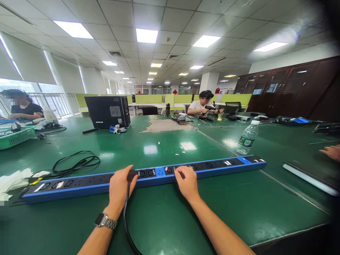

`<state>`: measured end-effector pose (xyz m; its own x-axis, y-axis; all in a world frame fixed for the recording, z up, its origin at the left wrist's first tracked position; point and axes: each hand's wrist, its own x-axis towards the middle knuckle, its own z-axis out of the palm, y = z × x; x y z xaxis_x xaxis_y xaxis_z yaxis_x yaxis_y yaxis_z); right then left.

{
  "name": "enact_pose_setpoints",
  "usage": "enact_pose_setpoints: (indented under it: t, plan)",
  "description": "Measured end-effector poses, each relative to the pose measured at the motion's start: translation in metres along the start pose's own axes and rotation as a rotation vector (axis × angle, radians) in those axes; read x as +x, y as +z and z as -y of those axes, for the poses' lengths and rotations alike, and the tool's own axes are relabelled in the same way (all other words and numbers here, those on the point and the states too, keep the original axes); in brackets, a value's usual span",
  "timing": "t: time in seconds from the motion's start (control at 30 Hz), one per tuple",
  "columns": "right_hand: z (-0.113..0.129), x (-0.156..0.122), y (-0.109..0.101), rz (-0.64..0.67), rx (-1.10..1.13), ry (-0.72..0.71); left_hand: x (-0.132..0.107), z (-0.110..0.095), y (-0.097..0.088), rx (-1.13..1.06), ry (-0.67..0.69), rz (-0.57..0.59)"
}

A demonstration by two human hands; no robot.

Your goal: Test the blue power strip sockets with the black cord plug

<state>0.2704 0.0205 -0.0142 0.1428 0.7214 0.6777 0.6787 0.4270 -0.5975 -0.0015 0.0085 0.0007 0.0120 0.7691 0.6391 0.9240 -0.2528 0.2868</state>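
A long blue and black power strip (217, 165) with several sockets lies across the green table (164, 212) in front of me. My left hand (119, 187), with a watch on the wrist, is closed round a black plug (131, 175) at the strip; its black cable (125, 219) trails back toward me. My right hand (187, 182) rests on the strip a little to the right, fingers curled over its top edge and pressing on it.
A coiled black cable (77, 163) and white cloth (13, 180) lie at the left. A water bottle (247, 137) stands behind the strip's right end. A computer case (108, 111) and green basket (16, 137) stand farther back. Another person's hand (332, 152) shows at right; two people sit at the far side.
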Motion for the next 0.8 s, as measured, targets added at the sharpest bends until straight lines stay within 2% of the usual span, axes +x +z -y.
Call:
enact_pose_setpoints:
  t: [0.3,0.8]
  plan:
    - [-0.0018,-0.0005,0.0005,-0.006,-0.003,0.004,-0.0002,-0.0049,-0.0042,0.069,-0.039,0.015]
    - [-0.0017,-0.0005,0.0003,0.007,0.017,0.026,-0.0016,-0.0034,-0.0031,-0.06,-0.111,-0.054]
